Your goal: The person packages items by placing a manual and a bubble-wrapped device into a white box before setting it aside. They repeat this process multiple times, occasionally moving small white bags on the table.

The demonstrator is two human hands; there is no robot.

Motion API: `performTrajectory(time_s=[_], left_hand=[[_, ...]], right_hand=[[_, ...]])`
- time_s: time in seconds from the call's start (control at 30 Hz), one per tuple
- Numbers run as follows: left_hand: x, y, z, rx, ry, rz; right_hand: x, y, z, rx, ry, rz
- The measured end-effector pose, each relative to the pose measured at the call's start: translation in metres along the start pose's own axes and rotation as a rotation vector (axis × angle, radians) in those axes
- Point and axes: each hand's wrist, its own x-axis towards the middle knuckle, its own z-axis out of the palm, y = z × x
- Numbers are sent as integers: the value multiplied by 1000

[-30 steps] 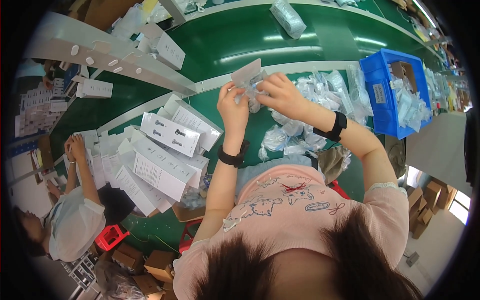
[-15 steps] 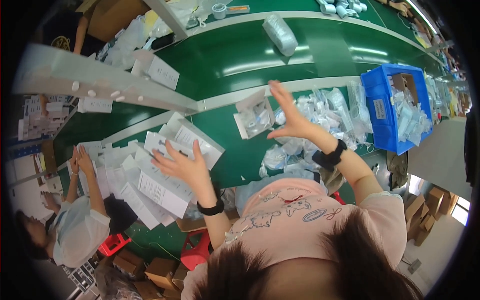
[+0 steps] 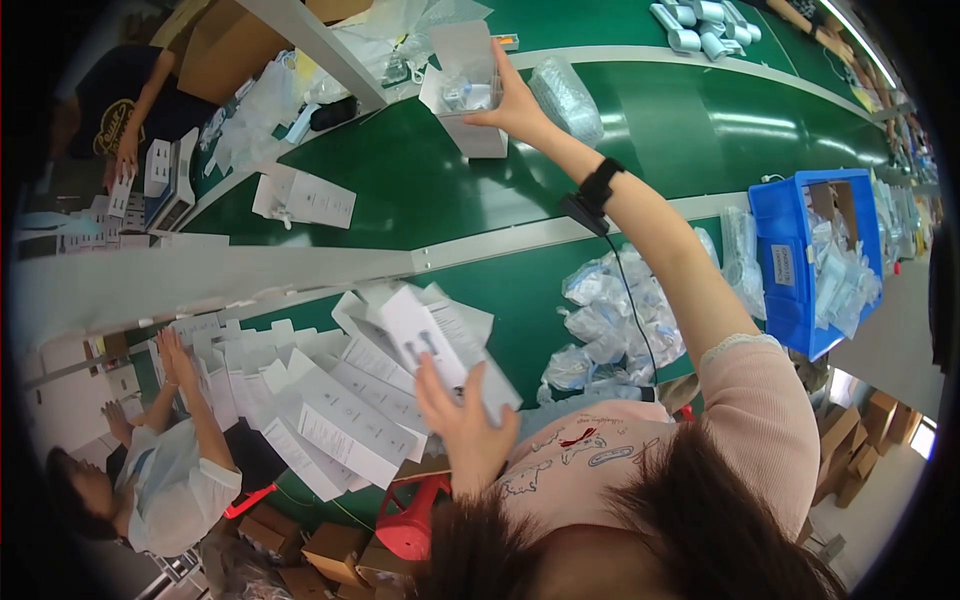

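My right hand reaches far across the green bench. Its thumb and fingers are closed round a white carton with raised flaps. Inside that carton sits a clear-bagged item. Nearer me, my left hand grips the side of another white box, which is tilted and a little blurred. Right beside it, a fanned row of white printed boxes leans to the left. To the right of my left hand lies a pile of small clear bags with white contents.
A blue bin with bagged parts stands at the right. A bubble-wrapped bundle and another opened white carton lie on the far green strip. A grey metal rail crosses the bench. A co-worker sits at the left.
My right hand has taken hold of the open carton and carried it from the near bench to the far strip. My left hand, open before, has closed on a white box and lifted its end.
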Motion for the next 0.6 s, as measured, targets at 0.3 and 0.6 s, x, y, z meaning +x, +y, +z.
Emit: performTrajectory(time_s=[0.3,0.6], left_hand=[[-2,-38,41,-72,155,277],[72,22,95,71,-21,308]], right_hand=[[2,34,-34,-684,-251,33],[34,103,-31,-971,-257,633]])
